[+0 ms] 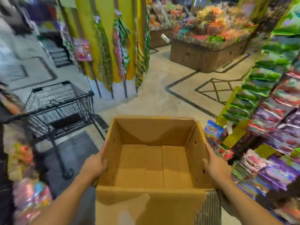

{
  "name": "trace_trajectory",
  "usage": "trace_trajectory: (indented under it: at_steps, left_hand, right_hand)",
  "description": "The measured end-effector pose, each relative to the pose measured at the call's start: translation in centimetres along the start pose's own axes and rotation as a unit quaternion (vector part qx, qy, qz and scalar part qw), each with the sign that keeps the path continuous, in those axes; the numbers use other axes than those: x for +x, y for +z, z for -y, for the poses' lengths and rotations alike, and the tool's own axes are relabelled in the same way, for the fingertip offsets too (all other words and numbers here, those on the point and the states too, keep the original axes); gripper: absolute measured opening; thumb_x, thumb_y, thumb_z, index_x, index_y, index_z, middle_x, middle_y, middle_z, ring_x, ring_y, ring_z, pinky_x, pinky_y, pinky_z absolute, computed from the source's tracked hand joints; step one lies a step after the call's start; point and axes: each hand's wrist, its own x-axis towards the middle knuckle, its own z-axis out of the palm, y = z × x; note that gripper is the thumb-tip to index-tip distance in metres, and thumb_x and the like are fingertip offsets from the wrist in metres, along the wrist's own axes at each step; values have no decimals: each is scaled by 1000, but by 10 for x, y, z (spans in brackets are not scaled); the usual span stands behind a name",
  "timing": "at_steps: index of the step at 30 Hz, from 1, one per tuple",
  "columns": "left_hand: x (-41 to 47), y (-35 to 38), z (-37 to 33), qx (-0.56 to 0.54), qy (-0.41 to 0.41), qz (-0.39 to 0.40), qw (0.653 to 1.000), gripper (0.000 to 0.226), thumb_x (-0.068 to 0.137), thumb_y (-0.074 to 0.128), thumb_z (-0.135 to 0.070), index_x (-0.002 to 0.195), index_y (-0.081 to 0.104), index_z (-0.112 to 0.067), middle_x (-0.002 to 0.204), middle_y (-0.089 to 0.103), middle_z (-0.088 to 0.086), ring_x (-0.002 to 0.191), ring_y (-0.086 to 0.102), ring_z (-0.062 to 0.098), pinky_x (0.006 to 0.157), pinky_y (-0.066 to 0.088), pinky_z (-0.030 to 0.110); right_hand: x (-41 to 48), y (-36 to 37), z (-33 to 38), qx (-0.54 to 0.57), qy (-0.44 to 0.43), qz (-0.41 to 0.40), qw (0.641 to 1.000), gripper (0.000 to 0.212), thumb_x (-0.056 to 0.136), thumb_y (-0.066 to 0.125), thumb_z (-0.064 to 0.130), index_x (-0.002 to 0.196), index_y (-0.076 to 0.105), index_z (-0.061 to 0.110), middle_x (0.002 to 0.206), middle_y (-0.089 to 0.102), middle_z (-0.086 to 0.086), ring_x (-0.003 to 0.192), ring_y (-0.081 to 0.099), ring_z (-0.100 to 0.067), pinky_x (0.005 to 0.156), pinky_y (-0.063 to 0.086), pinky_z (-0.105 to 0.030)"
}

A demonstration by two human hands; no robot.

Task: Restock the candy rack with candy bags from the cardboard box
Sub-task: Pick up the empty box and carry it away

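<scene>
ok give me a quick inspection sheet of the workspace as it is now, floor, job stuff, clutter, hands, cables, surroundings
surface: tiled floor with dark inlaid lines; no table in view
job's things: cardboard box open at the top, no candy bags visible inside; candy rack on the right, packed with bags
clutter: black shopping cart on the left
grippers: left hand grips the box's left wall, right hand grips its right wall
cables: nothing seen
surroundings: yellow pillar display hung with packets; wooden candy bins behind; edges of the view are blurred
</scene>
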Motion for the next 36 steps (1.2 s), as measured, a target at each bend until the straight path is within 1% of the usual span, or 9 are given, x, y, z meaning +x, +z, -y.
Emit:
trace_trajectory:
  at_steps: [3, 5, 7, 10, 12, 16, 22, 26, 36]
  left_hand:
    - [-1, -16, 29, -6, -45, -24, 999, 94, 98, 52, -23, 161, -14, -46, 75, 66, 5, 62, 61, 23, 55, 46, 35]
    - [0, -23, 48, -2, -75, -43, 996, 96, 98, 54, -23, 162, -15, -45, 83, 72, 13, 70, 67, 31, 62, 51, 38]
    - [3, -29, 66, 7, -100, -50, 994, 97, 98, 54, -26, 161, -17, -45, 91, 75, 18, 77, 71, 35, 71, 56, 40]
    - [13, -37, 87, 4, -147, -58, 987, 95, 100, 52, -30, 160, -20, -46, 98, 75, 17, 81, 72, 31, 79, 60, 40]
    - [22, -42, 95, 3, -174, -66, 982, 94, 101, 50, -31, 159, -22, -47, 99, 75, 14, 81, 72, 27, 80, 60, 38]
    - [53, -50, 95, -14, -217, -79, 973, 97, 100, 50, -31, 154, -27, -53, 92, 73, 8, 73, 70, 19, 75, 61, 35]
    - [118, -46, 81, -34, -263, -97, 959, 100, 99, 54, -31, 154, -28, -53, 91, 74, 5, 70, 71, 15, 71, 63, 34]
    - [153, -35, 72, -60, -280, -112, 951, 104, 99, 56, -31, 148, -30, -62, 97, 76, 6, 74, 74, 18, 75, 65, 39]
    - [187, -40, 56, -70, -315, -119, 939, 103, 101, 55, -29, 148, -32, -60, 90, 73, -1, 69, 71, 10, 70, 65, 36]
  right_hand:
    - [37, 11, 51, 4, -46, 2, 999, 80, 100, 54, 44, 158, 0, 48, 108, 75, -6, 93, 74, -30, 71, 59, -37]
    - [61, 21, 83, 20, -73, 14, 997, 83, 99, 56, 43, 157, -2, 49, 101, 75, -5, 85, 73, -26, 68, 62, -40]
    - [82, 24, 117, 31, -111, 20, 993, 82, 99, 59, 41, 159, 3, 45, 93, 74, 0, 75, 69, -19, 60, 59, -34]
    - [114, 23, 167, 39, -159, 26, 986, 80, 100, 60, 41, 160, 7, 44, 89, 68, 7, 65, 56, -9, 54, 49, -25]
    - [141, 31, 196, 25, -180, 33, 983, 81, 99, 61, 41, 158, 5, 47, 82, 64, 10, 62, 56, -7, 50, 50, -25]
    - [212, 49, 237, 18, -219, 55, 974, 82, 98, 60, 44, 157, 3, 50, 70, 61, 12, 57, 58, -8, 49, 58, -32]
    - [313, 50, 282, 10, -280, 42, 959, 81, 98, 60, 39, 159, 6, 47, 67, 60, 14, 54, 57, -7, 46, 55, -29]
    - [364, 53, 298, 7, -286, 36, 957, 80, 98, 60, 42, 158, 7, 49, 65, 59, 14, 51, 57, -7, 46, 57, -29]
    - [416, 54, 322, 4, -320, 56, 946, 77, 101, 56, 42, 159, 5, 48, 64, 60, 10, 50, 58, -9, 43, 51, -26]
